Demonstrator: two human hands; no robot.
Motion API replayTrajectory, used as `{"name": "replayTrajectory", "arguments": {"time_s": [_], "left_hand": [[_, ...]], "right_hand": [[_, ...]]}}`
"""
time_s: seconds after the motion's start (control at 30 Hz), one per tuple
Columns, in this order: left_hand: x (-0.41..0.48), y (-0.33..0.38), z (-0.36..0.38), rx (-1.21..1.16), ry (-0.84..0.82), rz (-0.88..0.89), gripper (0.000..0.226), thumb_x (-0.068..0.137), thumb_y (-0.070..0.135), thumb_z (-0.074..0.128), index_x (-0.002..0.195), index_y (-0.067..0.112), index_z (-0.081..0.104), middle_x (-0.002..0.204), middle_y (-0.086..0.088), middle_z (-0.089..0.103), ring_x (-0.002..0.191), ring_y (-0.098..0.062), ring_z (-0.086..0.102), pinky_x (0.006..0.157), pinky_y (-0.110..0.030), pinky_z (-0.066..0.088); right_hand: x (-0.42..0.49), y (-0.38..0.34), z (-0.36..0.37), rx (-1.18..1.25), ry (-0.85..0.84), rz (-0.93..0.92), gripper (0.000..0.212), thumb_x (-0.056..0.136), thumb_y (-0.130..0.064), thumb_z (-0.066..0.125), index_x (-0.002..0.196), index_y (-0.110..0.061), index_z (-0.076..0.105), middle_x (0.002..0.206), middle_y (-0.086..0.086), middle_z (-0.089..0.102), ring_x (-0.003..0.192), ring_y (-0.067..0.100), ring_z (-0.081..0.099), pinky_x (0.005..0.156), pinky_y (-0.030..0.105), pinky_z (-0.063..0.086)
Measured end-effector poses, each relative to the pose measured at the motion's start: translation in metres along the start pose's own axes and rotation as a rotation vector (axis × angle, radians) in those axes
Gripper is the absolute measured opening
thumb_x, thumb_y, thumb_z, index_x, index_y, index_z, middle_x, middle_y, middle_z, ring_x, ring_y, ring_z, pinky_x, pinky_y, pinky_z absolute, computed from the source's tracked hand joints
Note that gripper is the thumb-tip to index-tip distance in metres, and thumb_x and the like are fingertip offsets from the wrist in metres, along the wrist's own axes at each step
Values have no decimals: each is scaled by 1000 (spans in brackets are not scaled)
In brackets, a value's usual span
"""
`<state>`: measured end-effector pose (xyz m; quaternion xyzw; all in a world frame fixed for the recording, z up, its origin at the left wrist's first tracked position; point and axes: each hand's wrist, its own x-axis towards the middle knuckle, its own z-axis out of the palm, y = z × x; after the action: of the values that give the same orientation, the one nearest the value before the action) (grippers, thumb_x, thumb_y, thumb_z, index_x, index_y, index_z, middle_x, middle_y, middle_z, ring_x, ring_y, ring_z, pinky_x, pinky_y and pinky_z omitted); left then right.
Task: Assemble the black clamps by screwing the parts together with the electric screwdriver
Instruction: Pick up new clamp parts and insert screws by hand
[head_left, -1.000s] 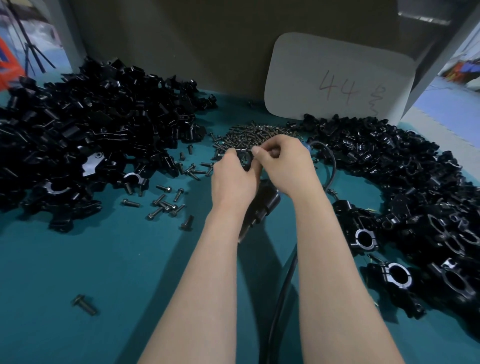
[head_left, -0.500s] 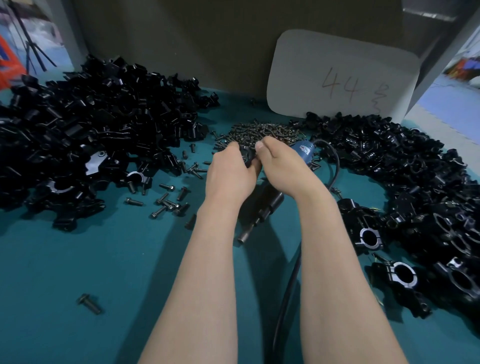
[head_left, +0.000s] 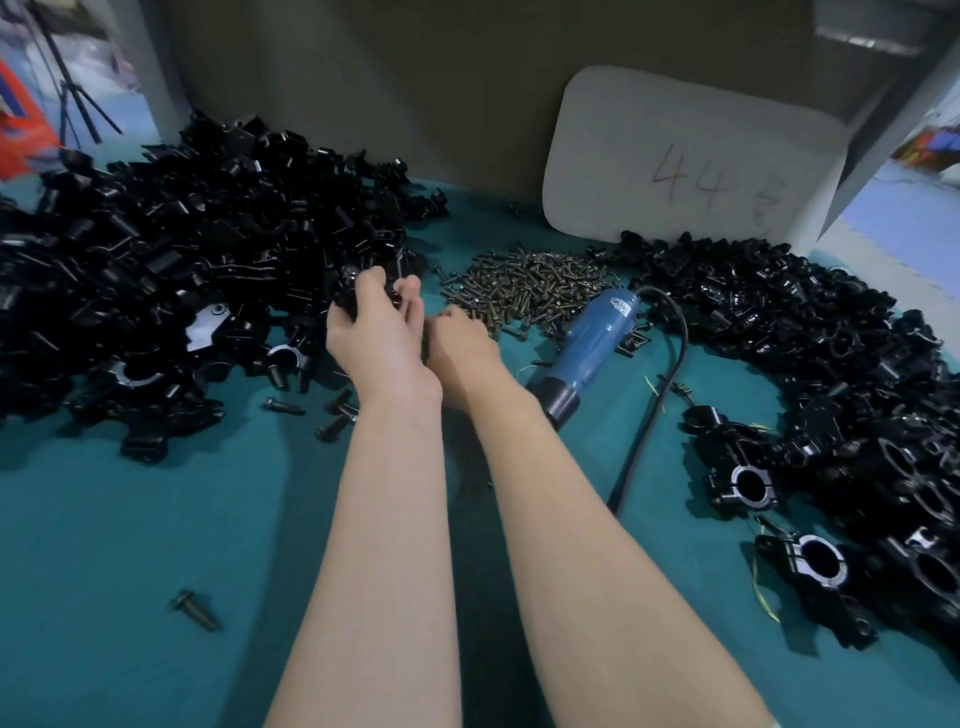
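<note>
Two hands: left grip (head_left: 371, 317) pinches a glossy black clamp part (head_left: 345, 296); right grip (head_left: 457, 338) unclear.

My feed is dim and blue-tinted, with daylight showing only at the far corners. Soft shadows fall on the bench (head_left: 104, 545) beneath both forearms, and wide-angle bending and blur grow toward the edges.

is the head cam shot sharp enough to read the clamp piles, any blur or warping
Head view: dim, bluish light; the left clamp pile merges into one dark mass with few glints. Both hands are slightly motion-blurred, so what they pinch is unclear. Wide-angle warping bends the edges, seen at the white card. The screwdriver and screw heap read clearly.
</note>
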<state>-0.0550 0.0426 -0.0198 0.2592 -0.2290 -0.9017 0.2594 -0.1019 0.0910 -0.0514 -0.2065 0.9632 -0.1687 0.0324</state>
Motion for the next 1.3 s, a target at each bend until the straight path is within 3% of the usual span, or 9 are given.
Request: {"name": "replayTrajectory", "arguments": {"time_s": [0.13,0.3,0.43,0.53,0.67,0.73,0.83,1.1,1.3], "left_hand": [[5,-1,-3,-23,-6,-48,4,95,11,56,93,11,53,104,-18,64,82,-17,66,76,-21,56],[7,-7,-3,-39,-70,-166,26,94,13,60,118,4,53,113,-20,63,78,-17,67,75,-22,58],[5,-14,-1,0,-150,-252,16,95,12,57,108,3,51,109,-21,61,81,-19,65,79,-24,58],[3,-22,1,25,-184,-274,34,95,12,59,126,1,48,116,-22,62,80,-19,66,79,-26,58],[-2,-28,5,24,-270,-380,29,94,10,61,119,5,48,112,-21,61,85,-23,63,70,-24,58],[-4,-30,7,53,-307,-392,25,95,10,59,117,4,49,108,-21,59,88,-24,60,70,-23,58],[-5,-33,8,93,-336,-373,22,96,12,58,115,3,50,107,-20,60,87,-23,61,75,-26,58],[-11,-36,11,284,-343,-229,6,95,10,60,92,9,54,90,-10,64,80,-20,64,75,-25,55],[-16,-47,15,649,-304,154,18,93,14,61,111,11,61,90,6,63,80,-4,59,75,-17,49]], "right_hand": [[4,-1,8,-41,61,-28,28,96,-12,40,117,-6,57,114,17,56,107,34,52,79,38,43],[-1,13,-3,-9,110,114,24,94,-11,46,113,-2,58,119,18,52,98,34,58,78,35,44],[-15,30,-25,376,348,185,15,96,-16,51,108,-7,55,103,4,59,92,20,56,82,31,45],[-31,39,-44,689,436,142,17,97,-14,51,112,-22,50,84,-13,52,77,7,50,72,22,39],[-50,46,-57,758,434,48,25,95,-6,50,103,-26,64,90,-11,63,86,9,60,88,30,51],[-53,49,-57,797,454,71,19,94,-8,54,94,-25,63,88,-5,69,77,3,64,82,27,54],[-52,51,-56,757,461,89,12,94,-12,58,93,-24,60,78,-8,69,65,-3,64,74,20,54],[-55,49,-58,499,430,107,10,93,-22,60,86,-28,57,80,-6,68,81,10,64,73,22,49],[-53,37,-56,373,392,121,13,94,-19,50,95,-14,62,87,6,66,82,24,59,72,33,48]]}}
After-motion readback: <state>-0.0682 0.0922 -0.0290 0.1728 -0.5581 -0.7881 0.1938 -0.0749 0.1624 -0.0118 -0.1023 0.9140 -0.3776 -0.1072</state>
